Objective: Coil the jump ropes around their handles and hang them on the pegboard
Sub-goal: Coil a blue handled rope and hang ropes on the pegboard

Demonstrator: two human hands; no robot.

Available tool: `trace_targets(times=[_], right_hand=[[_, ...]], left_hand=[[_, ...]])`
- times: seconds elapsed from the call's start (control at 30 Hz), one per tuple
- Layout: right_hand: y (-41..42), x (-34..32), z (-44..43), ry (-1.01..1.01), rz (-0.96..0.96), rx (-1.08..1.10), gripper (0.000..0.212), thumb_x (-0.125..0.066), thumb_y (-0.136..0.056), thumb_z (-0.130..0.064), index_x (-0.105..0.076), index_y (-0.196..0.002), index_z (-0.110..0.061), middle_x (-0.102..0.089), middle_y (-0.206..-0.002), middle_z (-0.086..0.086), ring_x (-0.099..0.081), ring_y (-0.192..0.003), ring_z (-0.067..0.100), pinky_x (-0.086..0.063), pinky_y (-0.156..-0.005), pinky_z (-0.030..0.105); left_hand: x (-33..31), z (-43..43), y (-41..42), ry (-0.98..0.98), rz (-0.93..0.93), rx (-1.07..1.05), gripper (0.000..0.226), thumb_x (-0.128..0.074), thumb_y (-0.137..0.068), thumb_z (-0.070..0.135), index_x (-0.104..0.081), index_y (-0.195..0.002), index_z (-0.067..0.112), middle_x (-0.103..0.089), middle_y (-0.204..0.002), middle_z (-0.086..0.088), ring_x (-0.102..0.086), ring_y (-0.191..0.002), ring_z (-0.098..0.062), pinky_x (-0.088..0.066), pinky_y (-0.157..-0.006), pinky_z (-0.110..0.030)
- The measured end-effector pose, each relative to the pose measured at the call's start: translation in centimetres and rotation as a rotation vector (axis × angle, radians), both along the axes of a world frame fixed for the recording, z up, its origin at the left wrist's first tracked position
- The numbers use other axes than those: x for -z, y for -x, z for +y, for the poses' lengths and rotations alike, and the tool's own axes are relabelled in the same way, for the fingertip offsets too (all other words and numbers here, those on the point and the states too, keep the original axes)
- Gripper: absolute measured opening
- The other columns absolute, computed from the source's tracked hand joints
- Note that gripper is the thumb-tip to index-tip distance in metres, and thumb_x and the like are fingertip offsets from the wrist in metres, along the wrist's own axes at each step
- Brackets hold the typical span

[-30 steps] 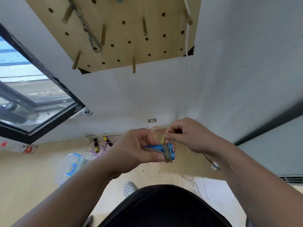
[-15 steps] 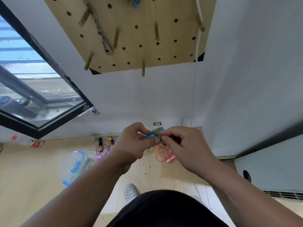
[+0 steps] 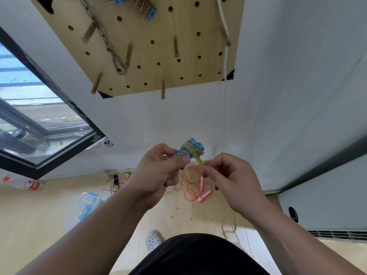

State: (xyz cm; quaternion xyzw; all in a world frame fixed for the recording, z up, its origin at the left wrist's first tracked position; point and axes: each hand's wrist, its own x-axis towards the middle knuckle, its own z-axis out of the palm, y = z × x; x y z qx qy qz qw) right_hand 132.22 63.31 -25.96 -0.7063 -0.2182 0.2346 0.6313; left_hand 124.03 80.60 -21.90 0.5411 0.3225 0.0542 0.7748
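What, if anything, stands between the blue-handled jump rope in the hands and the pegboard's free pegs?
Nothing visible: open space separates the jump rope from the pegboard, and its bottom-edge peg is bare.

Soft, even daylight fills the room, coming from the window (image 3: 29,100) at the left, whose panes glow pale and washed out. Shadows on the white wall (image 3: 288,96) are faint. The wide lens bends the window frame and the pegboard (image 3: 160,22) edges outward. Fine detail is soft; the jump rope (image 3: 191,148) looks slightly blurred.
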Motion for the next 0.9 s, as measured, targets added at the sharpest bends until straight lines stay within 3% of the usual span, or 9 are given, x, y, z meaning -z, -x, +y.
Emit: trace_targets(times=[0.1, 0.2, 0.27, 0.37, 0.47, 0.63, 0.77, 0.9], right_hand=[[-1.0, 0.6, -0.6, -0.014, 0.048, -0.155, 0.014, -0.07, -0.094, -0.014, -0.071, -0.081, -0.019, -0.073, -0.074, 0.004, -0.057, -0.057, 0.019, -0.047, -0.055, 0.036], [-2.7, 0.8, -1.4, 0.087, 0.025, -0.413, 0.017, -0.066, -0.097, -0.019, -0.077, -0.088, -0.028, -0.07, -0.077, 0.008, -0.06, -0.064, 0.017, -0.051, -0.06, 0.036], [-4.3, 0.6, -1.7, 0.216, -0.074, -0.516, 0.014, -0.066, -0.097, -0.019, -0.078, -0.094, -0.025, -0.069, -0.083, 0.016, -0.064, -0.072, 0.021, -0.055, -0.065, 0.033], [-5.9, -0.2, -1.3, 0.427, -0.295, -0.663, 0.008, -0.07, -0.093, -0.028, -0.077, -0.094, -0.024, -0.073, -0.089, 0.001, -0.068, -0.086, 0.019, -0.055, -0.078, 0.042], [-6.5, -1.4, 0.0, 0.539, -0.39, -0.737, 0.012, -0.076, -0.087, -0.038, -0.077, -0.09, -0.027, -0.072, -0.086, -0.008, -0.066, -0.083, 0.01, -0.054, -0.079, 0.041], [-6.2, -2.9, 2.1, 0.566, -0.545, -0.624, 0.01, -0.073, -0.09, -0.032, -0.073, -0.085, -0.024, -0.069, -0.084, -0.01, -0.062, -0.08, 0.005, -0.053, -0.077, 0.032], [-4.9, -2.4, 2.7, 0.501, -0.448, -0.407, 0.012, -0.071, -0.092, -0.031, -0.076, -0.086, -0.021, -0.07, -0.083, -0.012, -0.063, -0.079, 0.004, -0.051, -0.073, 0.028], [-2.9, -1.8, 2.7, 0.46, -0.354, -0.284, 0.019, -0.059, -0.099, -0.026, -0.078, -0.1, -0.023, -0.073, -0.091, -0.009, -0.064, -0.083, 0.007, -0.052, -0.075, 0.029]], left_hand=[[0.0, -0.7, 0.4, 0.12, -0.046, 0.118, 0.033, -0.076, -0.072, -0.003, -0.048, -0.085, 0.011, -0.054, -0.064, -0.012, -0.025, -0.04, -0.009, -0.021, -0.042, -0.021], [-0.1, -0.8, 1.1, 0.084, -0.069, 0.325, 0.038, -0.079, -0.067, -0.002, -0.049, -0.088, 0.006, -0.06, -0.07, -0.018, -0.036, -0.041, -0.01, -0.024, -0.042, -0.022], [-0.1, -0.8, 1.4, -0.048, -0.054, 0.477, 0.038, -0.081, -0.068, -0.004, -0.05, -0.089, 0.004, -0.068, -0.081, -0.021, -0.048, -0.049, -0.015, -0.031, -0.041, -0.022], [0.0, -0.7, 1.5, -0.242, 0.041, 0.646, 0.033, -0.085, -0.069, -0.004, -0.06, -0.086, 0.009, -0.074, -0.088, -0.021, -0.061, -0.063, -0.023, -0.044, -0.048, -0.024], [0.1, -0.9, 1.4, -0.44, 0.131, 0.733, 0.033, -0.088, -0.07, -0.005, -0.062, -0.089, 0.002, -0.077, -0.09, -0.016, -0.074, -0.079, -0.024, -0.058, -0.066, -0.029], [0.7, -0.8, 0.3, -0.796, 0.188, 0.608, 0.031, -0.092, -0.066, 0.005, -0.065, -0.079, 0.014, -0.077, -0.081, -0.002, -0.074, -0.073, -0.007, -0.056, -0.061, -0.021], [1.4, -0.1, -0.4, -0.998, 0.211, 0.516, 0.033, -0.093, -0.062, 0.014, -0.062, -0.071, 0.023, -0.071, -0.076, 0.006, -0.064, -0.062, 0.0, -0.049, -0.054, -0.015], [2.3, -0.2, -0.8, -1.107, 0.221, 0.417, 0.033, -0.089, -0.064, 0.016, -0.058, -0.067, 0.026, -0.065, -0.069, 0.007, -0.056, -0.061, -0.008, -0.042, -0.054, -0.017]])
